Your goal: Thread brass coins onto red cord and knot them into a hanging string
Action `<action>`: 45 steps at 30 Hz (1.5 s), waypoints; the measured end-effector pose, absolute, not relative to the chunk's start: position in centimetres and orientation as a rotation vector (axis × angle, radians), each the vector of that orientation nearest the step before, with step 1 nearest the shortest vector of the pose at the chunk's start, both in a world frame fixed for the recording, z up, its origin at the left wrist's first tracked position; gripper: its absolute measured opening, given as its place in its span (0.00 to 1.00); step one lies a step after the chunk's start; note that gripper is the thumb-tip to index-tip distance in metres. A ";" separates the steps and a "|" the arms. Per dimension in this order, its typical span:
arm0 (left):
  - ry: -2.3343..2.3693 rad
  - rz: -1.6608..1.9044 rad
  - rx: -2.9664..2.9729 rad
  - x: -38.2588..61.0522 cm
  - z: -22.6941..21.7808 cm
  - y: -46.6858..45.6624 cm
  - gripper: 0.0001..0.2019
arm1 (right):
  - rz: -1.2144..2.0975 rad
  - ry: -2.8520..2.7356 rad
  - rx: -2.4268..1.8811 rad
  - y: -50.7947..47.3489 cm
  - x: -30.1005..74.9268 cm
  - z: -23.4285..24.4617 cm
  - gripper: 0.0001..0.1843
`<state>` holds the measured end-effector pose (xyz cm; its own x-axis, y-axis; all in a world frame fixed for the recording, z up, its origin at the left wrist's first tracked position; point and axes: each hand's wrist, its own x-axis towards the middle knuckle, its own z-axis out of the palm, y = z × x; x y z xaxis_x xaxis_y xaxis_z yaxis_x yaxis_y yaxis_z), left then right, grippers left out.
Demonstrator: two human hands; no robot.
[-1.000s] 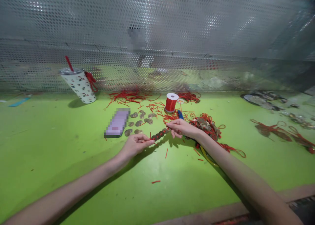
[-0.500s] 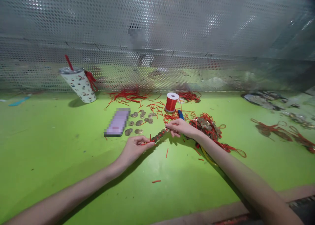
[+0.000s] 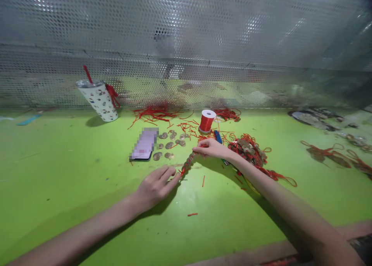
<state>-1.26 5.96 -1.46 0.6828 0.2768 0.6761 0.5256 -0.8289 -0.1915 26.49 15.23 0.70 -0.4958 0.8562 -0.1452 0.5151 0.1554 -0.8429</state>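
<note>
Fingers of our right hand (image 3: 212,149): pressed together in a pinch on the far end of the coin string (image 3: 187,164), a short row of brass coins bound with red cord. Fingers of our left hand (image 3: 155,185): stretched out and loosely spread, palm down just over the bench (image 3: 72,173), the index tip touching the string's near end; nothing is gripped on that side. The coin string runs slantwise between the two sets of fingers, lying low over the green surface; we cannot tell whether its middle rests on it.

Beyond our left fingers: loose coins (image 3: 169,142) scattered flat, and just left of them a phone (image 3: 143,145), blurred. Beyond our right fingers: a spool of red cord (image 3: 207,121), upright, with a small blue item (image 3: 217,136) between spool and fingers. Right of our right fingers, near the wrist: a heap of corded coins (image 3: 249,147). Farther beyond our left fingers: red cord offcuts (image 3: 154,113). Well off to the left of them, at the mesh screen (image 3: 186,45): a patterned cup (image 3: 100,102) with a red straw (image 3: 87,74). Near side of both sets of fingers: a few short red cord bits (image 3: 192,214) on the bench.
</note>
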 end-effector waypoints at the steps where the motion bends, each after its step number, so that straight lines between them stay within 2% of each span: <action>1: -0.560 -0.916 -2.486 -1.3 -1.6 6.0 0.11 | 1.192 -2.123 -1.314 15.3 26.1 0.9 0.26; 6: -0.465 -0.946 -2.674 -0.2 -1.8 6.2 0.07 | 0.842 -2.354 -1.237 15.6 24.4 1.4 0.21; 14: -0.448 -0.867 -3.096 1.2 -1.9 6.2 0.11 | 0.417 -2.543 -1.139 15.8 22.6 0.8 0.13; 18: -0.459 -0.874 -3.170 0.6 -1.6 5.8 0.10 | 0.346 -2.566 -1.168 15.5 22.5 1.0 0.14; 21: -0.449 -0.920 -3.164 -0.2 -1.2 5.5 0.13 | 0.224 -2.542 -1.203 15.2 22.7 0.6 0.19; 23: -0.450 -0.990 -3.129 -0.6 -1.0 5.4 0.11 | 0.111 -2.496 -1.205 14.9 23.0 0.2 0.23; 25: -0.505 -1.056 -3.068 -1.0 -0.9 5.3 0.08 | 0.039 -2.446 -1.158 14.3 23.5 0.1 0.21; 27: -0.575 -1.075 -3.006 -1.2 -1.0 5.4 0.05 | 0.070 -2.435 -1.061 13.2 24.1 0.5 0.14; 29: -0.600 -1.074 -2.955 -1.2 -1.2 5.5 0.05 | 0.248 -2.515 -0.904 11.7 24.8 1.2 0.12; 33: -0.624 -1.068 -2.949 -1.0 -1.8 6.0 0.07 | 0.534 -2.645 -0.680 8.9 25.8 1.9 0.18; 37: -0.697 -1.063 -3.020 -0.7 -2.0 6.9 0.10 | 0.386 -2.622 -0.673 8.2 25.5 -0.1 0.11; 42: -0.773 -1.069 -3.246 0.3 -1.2 8.9 0.20 | 0.285 -2.471 -0.603 9.5 24.4 -0.8 0.12; 45: -0.988 -1.381 -3.328 1.4 0.6 10.1 0.12 | 0.399 -2.231 -0.660 9.7 23.8 1.3 0.10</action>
<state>1.43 10.11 0.61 0.6224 0.6377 0.4539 0.2236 -0.7006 0.6776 23.80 9.71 1.32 -0.5766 0.5709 0.5845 0.3326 0.8174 -0.4703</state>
